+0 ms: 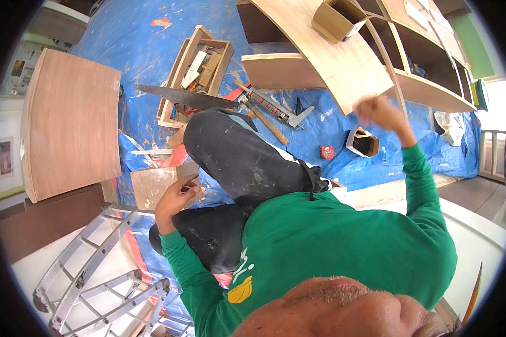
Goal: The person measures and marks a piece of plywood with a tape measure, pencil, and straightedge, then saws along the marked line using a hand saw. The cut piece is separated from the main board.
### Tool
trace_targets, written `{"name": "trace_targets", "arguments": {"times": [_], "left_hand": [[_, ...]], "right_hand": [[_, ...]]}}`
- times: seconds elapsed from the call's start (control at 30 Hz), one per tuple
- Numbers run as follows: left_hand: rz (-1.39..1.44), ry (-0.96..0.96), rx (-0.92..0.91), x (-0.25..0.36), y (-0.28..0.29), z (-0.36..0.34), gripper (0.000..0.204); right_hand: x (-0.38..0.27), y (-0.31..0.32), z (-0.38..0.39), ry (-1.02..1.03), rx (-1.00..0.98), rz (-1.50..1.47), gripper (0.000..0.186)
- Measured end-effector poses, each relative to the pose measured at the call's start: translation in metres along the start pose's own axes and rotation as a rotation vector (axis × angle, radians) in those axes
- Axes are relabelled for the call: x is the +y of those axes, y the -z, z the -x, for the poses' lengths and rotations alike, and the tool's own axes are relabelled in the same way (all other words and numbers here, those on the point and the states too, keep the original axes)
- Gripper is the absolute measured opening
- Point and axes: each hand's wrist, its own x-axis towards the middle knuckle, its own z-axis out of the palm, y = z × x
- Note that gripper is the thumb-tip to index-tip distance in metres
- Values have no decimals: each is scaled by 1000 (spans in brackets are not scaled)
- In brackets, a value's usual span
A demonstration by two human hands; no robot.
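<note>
My left hand [177, 199] hovers over my bent leg, beside a pale wooden block [152, 185]. Its fingers are curled in, and what lies within them, if anything, is too small to make out. My right hand [379, 114] is raised on the right, smeared by motion, close to the near corner of a curved plywood panel [337, 56]; its fingers cannot be read. A handsaw [185, 98] rests across a wooden toolbox [229, 53] beyond my knee. Close to it lie a hammer [270, 124] and a caulking gun [270, 105].
Blue plastic sheeting [135, 25] covers the floor. A red tape measure [327, 152] and a small open box [363, 142] lie at right. A cardboard box [338, 21] stands on the panel. On the left are a wooden cabinet [73, 123] and an aluminium ladder [93, 258].
</note>
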Motion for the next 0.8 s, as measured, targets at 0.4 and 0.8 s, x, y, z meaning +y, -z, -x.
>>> {"name": "trace_targets", "arguments": {"times": [0.4,0.8], "left_hand": [[-196,-72,247,-23,4,4,57],[-182,155,249,-33,8,21,59]], "right_hand": [[-154,66,-175,-126,466,798,23],[-166,-78,8,584,262,553,22]]}}
